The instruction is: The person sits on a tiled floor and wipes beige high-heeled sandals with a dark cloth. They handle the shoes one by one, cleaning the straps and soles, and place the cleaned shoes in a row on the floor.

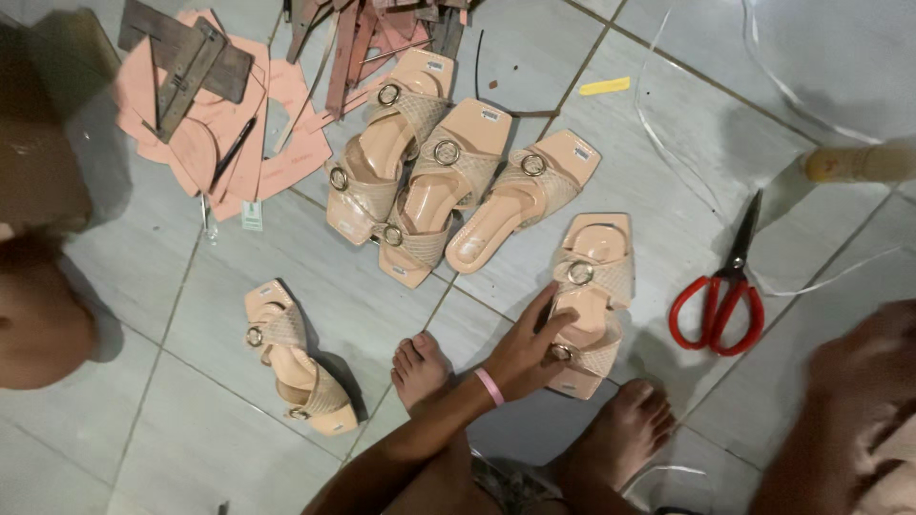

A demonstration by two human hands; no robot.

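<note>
head view: worn high, facing steeply down | near range | grey tiled floor point(668, 219) fills frame to every edge

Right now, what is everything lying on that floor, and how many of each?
sandals: five, beige with ring buckles; three side by side at top centre, one apart at lower left, one under the hand.
scissors: one, red handles, right.
paper patterns: a pile, pink, upper left.
strips: several, brown, on the patterns.
floor: grey tiles.
feet: two, bare, bottom centre.
left hand: pink wristband, resting on a sandal.
right hand: not identifiable.
</note>
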